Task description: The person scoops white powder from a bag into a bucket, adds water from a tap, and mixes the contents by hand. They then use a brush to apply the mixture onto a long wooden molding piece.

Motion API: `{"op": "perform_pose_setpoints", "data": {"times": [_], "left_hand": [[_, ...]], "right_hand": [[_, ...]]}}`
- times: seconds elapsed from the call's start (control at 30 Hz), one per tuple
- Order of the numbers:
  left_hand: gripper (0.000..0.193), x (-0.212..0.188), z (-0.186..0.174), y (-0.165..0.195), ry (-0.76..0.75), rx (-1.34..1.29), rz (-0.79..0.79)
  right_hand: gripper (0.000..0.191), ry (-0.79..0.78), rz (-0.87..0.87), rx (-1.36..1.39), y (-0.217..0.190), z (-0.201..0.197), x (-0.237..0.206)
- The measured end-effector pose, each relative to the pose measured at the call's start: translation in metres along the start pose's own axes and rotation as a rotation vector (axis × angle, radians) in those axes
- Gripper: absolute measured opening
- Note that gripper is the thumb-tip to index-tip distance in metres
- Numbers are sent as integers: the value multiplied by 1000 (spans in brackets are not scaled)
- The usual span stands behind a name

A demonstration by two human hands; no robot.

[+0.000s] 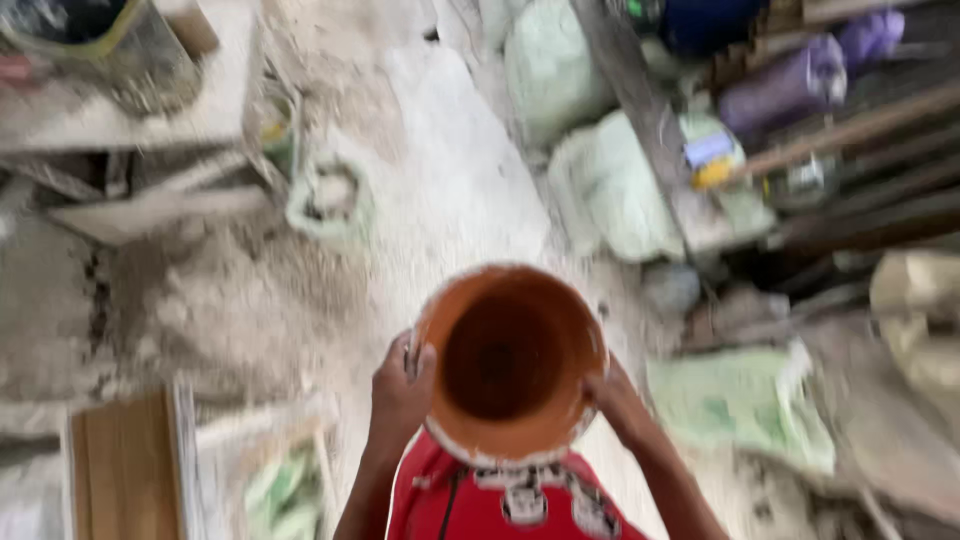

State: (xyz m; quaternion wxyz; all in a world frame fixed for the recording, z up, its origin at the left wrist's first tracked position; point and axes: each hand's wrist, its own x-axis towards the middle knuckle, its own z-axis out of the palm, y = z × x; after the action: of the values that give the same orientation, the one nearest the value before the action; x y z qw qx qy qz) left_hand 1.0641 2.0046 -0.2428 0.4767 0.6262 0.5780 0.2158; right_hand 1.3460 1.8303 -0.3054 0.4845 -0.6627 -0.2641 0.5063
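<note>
An orange bucket [510,360] with a dark, empty-looking inside is held in front of my red shirt [500,500], its mouth facing up toward the camera. My left hand [402,388] grips its left side near the rim. On the bucket's right side is my right hand [612,398], partly hidden behind the wall. The whole view is blurred by motion.
Dusty pale ground [440,190] stretches ahead. Pale green sacks [610,190] lie at the right and near my right arm [740,400]. A small open sack [330,200] sits left of centre. Wooden planks [125,460], a bench with a container [110,50] and clutter [790,90] surround.
</note>
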Motion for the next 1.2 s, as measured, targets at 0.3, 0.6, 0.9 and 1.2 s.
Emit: {"op": "perform_pose_setpoints", "data": {"times": [0.3, 0.6, 0.9, 1.2], "left_hand": [[38, 296, -28, 170, -111, 23, 227], [45, 588, 39, 228, 43, 6, 87], [36, 850, 37, 273, 267, -166, -157], [33, 1195, -20, 321, 322, -199, -89]], "right_hand": [[60, 320, 297, 136, -118, -26, 263], [59, 108, 85, 112, -231, -59, 596], [68, -112, 134, -131, -414, -55, 910], [58, -75, 66, -77, -515, 27, 1213]]}}
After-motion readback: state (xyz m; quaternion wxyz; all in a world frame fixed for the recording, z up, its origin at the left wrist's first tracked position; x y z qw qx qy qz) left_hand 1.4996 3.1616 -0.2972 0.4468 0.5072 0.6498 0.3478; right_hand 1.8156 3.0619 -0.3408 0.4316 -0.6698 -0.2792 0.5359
